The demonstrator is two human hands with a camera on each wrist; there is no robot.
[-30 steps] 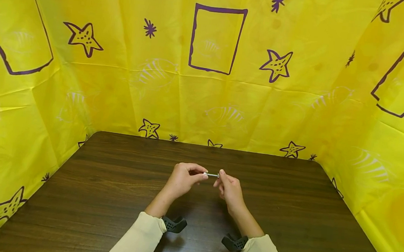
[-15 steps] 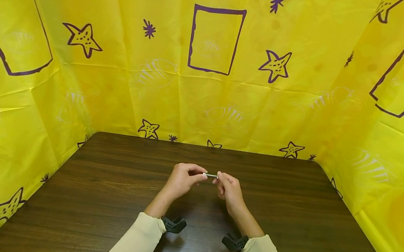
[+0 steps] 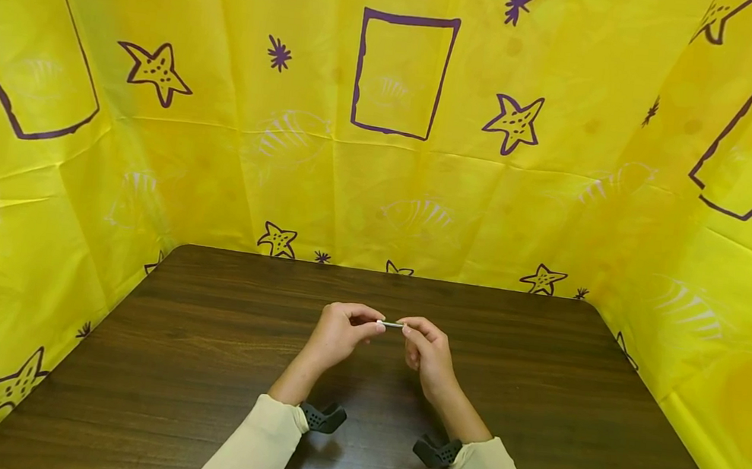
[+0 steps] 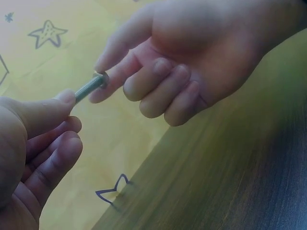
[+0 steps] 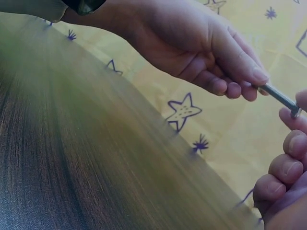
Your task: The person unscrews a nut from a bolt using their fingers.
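A thin metal bolt (image 3: pixel 392 325) is held level above the table between both hands. The left hand (image 3: pixel 336 336) pinches one end between thumb and fingertips, hiding that end. In the left wrist view the bolt's shaft (image 4: pixel 87 89) shows its thread, and a wider nut (image 4: pixel 102 80) sits at the far end. The right hand (image 3: pixel 431 353) has thumb and index finger on either side of the nut, its other fingers curled towards the palm. The same nut (image 5: pixel 295 112) appears at the right edge of the right wrist view, right at the right hand's fingertips.
A dark wood-grain table (image 3: pixel 197 368) lies below the hands. Yellow cloth (image 3: pixel 381 189) printed with starfish and fish hangs around its back and sides. Dark bands (image 3: pixel 324 418) sit on both wrists beside pale sleeves.
The right hand's thumb has slid down and its index finger reached forward over the nut, a rolling motion. The left hand and the bolt have stayed nearly still.
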